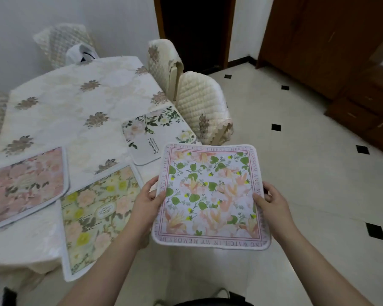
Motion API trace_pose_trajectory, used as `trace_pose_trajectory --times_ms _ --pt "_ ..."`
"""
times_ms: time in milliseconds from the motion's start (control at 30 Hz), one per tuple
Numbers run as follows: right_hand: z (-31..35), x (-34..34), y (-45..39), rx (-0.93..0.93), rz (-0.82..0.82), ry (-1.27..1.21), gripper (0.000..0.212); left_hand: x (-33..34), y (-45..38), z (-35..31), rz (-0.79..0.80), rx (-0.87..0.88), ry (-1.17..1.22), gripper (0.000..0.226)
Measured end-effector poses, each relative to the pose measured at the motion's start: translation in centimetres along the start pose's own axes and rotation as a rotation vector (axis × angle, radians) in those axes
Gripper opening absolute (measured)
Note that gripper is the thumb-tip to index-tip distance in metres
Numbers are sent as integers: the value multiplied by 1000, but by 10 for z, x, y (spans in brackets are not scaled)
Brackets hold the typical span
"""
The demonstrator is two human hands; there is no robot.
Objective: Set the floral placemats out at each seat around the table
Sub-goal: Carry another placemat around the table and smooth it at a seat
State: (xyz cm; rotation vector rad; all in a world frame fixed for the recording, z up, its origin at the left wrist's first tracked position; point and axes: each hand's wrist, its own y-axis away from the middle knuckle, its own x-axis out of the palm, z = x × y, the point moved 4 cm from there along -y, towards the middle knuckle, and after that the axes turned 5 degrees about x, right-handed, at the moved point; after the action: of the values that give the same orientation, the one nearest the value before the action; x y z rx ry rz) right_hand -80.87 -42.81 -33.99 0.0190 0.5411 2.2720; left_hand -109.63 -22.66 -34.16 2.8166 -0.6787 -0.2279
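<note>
I hold a square floral placemat (210, 195) with green leaves, peach flowers and a lettered pink border in the air beside the table's near right corner. My left hand (148, 200) grips its left edge and my right hand (272, 200) grips its right edge. Three more placemats lie on the table (60, 120): a white one with green sprigs and the word "Beautiful" (157, 134) at the right side, a yellow-green one (97, 215) overhanging the near edge, and a pink one (24, 186) at the near left.
A cream floral tablecloth covers the table. Two quilted cream chairs (199, 107) (161, 60) stand along its right side, another chair (62, 43) at the far end with a white bag (82, 54) in front of it. Pale tiled floor (296, 162) and brown cabinets (341, 51) lie to the right.
</note>
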Motion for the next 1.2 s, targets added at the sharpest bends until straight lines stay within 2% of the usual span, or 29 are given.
trace_pose_trajectory --times_ms 200,433,767,1000,1200 --pt "-2 -77 1 20 -117 -80 38 85 -10 -19 138 -22 118 44" --pt "-9 -130 1 53 -248 -128 37 148 -35 -39 265 -8 55 48" --pt "15 -140 -51 56 -327 -99 38 189 -119 -51 326 -47 47 42" --pt "52 -128 -110 39 -370 -49 38 203 -192 -79 384 -45 143 41" --pt "75 -133 -141 22 -408 -70 40 231 -236 -104 433 -24 132 37"
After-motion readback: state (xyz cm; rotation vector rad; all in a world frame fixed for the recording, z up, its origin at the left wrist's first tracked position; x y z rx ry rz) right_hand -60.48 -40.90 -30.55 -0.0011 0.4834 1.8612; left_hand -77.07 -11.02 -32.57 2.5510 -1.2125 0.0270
